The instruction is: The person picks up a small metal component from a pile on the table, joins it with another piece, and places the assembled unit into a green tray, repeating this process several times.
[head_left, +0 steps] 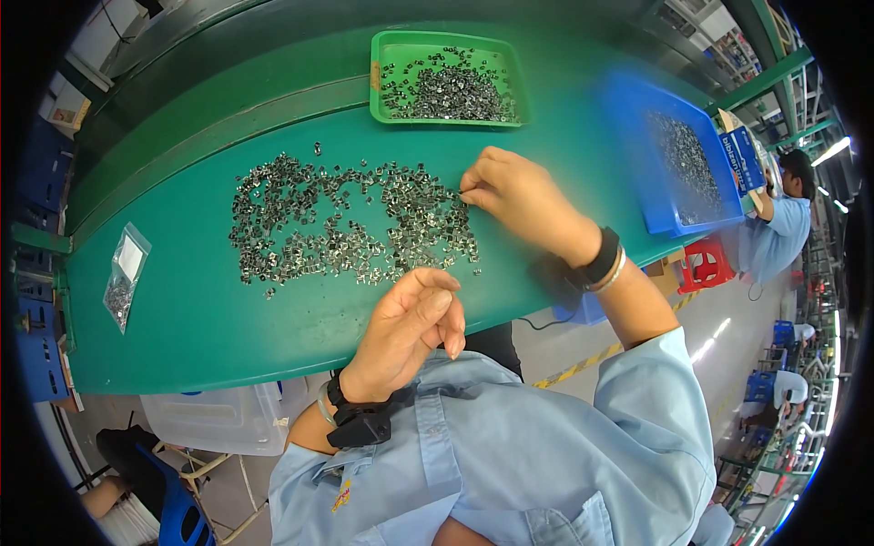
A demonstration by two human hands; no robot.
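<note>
Many small shiny metal parts lie in a loose spread on the green tabletop, with bare green patches between them. My right hand reaches in over the right edge of this spread. Its thumb and forefinger are pinched together on a small metal part, mostly hidden by the fingertips. Nearer to me, my left hand hovers by the front edge of the spread, palm turned up. Its fingers are curled in with the thumb against them; anything inside them is too small or hidden to make out.
A green tray of similar parts stands at the back. On the right is a blue bin holding more small pieces. A clear bag of parts lies left. A person in light blue sits beyond the bin, near a red stool.
</note>
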